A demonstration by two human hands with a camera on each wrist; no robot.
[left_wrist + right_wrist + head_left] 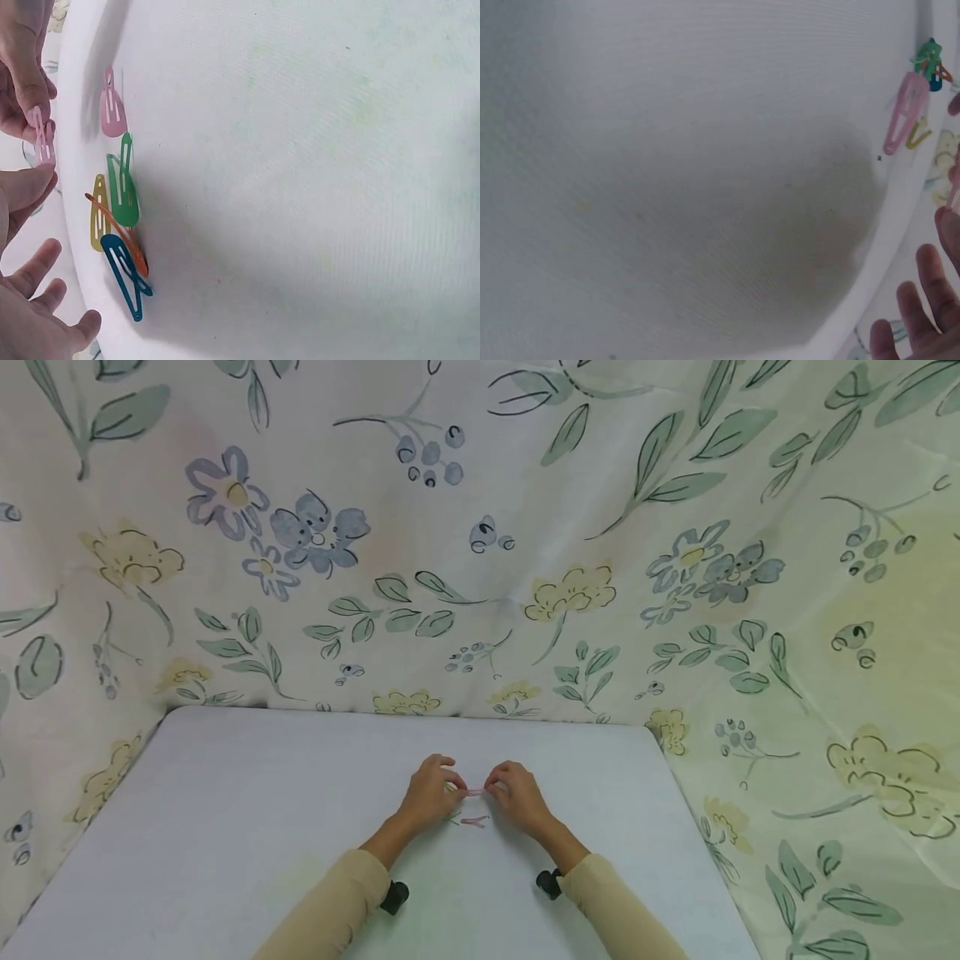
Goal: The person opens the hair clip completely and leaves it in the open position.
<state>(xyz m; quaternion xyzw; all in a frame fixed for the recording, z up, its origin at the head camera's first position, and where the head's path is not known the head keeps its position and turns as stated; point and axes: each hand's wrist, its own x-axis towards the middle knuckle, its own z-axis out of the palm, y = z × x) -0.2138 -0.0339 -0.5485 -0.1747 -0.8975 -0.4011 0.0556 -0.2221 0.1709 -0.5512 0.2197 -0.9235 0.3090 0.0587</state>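
My left hand [430,793] and right hand [519,793] meet over the white table, each pinching one end of a pink snap hair clip [45,146]. Its two prongs stand apart. In the left wrist view the left hand's other fingers [51,294] are spread. Below the hands lies a second pink hair clip [474,821]. Beside it are a green clip [124,184], a yellow clip [98,217], an orange clip [129,238] and a blue clip [124,277], bunched and partly overlapping. From the head view, the left hand hides most of this bunch.
The white table [285,810] reaches back to a hanging cloth [465,543] printed with flowers and leaves, which also covers both sides. A black wrist camera [394,897] sits by the left sleeve, and another black camera [549,883] by the right.
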